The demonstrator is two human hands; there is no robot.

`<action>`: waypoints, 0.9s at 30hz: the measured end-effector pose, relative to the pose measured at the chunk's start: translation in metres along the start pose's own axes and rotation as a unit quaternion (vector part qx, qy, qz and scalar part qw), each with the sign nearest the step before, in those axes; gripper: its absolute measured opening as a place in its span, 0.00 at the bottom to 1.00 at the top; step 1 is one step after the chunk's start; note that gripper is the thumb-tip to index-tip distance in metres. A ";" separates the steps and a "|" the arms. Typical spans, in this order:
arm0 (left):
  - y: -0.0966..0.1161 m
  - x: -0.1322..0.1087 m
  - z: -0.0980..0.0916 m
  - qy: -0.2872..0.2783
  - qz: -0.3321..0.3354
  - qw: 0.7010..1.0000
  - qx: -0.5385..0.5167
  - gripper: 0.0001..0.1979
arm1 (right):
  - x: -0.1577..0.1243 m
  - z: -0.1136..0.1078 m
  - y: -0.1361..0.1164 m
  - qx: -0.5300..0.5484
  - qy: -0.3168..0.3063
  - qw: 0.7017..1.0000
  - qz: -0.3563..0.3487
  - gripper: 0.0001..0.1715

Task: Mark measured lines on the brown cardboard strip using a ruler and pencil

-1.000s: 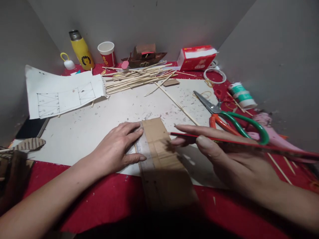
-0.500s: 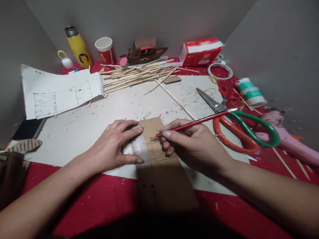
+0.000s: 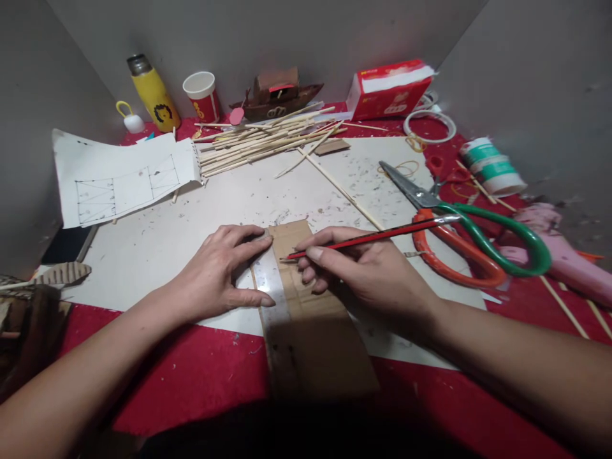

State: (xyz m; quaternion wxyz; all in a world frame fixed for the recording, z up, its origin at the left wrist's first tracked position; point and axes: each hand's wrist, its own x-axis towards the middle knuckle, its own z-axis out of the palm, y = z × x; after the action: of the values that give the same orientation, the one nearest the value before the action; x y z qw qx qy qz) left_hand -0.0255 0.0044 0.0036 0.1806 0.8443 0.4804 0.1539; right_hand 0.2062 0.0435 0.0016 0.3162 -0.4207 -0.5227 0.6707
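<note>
A strip of brown cardboard (image 3: pixel 329 344) lies in front of me with a clear ruler (image 3: pixel 269 277) along its left side. My left hand (image 3: pixel 229 271) rests flat with fingers apart, its fingertips pressing on the ruler. Between the thumb and fingers of my right hand (image 3: pixel 354 264) is a red and black pencil (image 3: pixel 377 235). The pencil slants, its tip close to the ruler's right edge over the cardboard; whether it touches cannot be made out. Large scissors (image 3: pixel 430 210) with one orange and one green handle lie just beyond my right hand.
Thin wooden sticks (image 3: pixel 258 145) are heaped at the back beside a paper with a drawing (image 3: pixel 129 182). Behind stand a yellow bottle (image 3: pixel 155 95), a paper cup (image 3: pixel 201 95), a model boat (image 3: pixel 277 95) and a red tissue pack (image 3: pixel 392 89). A pink glue gun (image 3: pixel 568 258) lies right.
My right hand with the pencil has moved slightly left, bringing the tip nearer the ruler. My left hand stays on the ruler. The view has shifted a little.
</note>
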 end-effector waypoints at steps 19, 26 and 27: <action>0.000 0.000 0.003 0.007 0.007 1.000 0.010 0.41 | -0.002 0.000 0.004 -0.015 0.014 1.000 0.023 0.15; 0.002 0.002 0.004 -0.007 -0.011 1.000 0.007 0.44 | -0.004 -0.001 0.007 -0.011 0.012 0.999 0.037 0.17; 0.002 0.002 0.004 -0.009 -0.017 1.000 0.004 0.45 | -0.004 -0.001 0.008 -0.014 0.010 0.999 0.039 0.17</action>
State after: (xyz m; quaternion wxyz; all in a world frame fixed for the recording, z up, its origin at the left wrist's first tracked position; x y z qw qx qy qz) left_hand -0.0208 0.0046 0.0014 0.1844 0.8380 0.4937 0.1414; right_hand 0.2088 0.0382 -0.0050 0.2896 -0.4519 -0.5120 0.6706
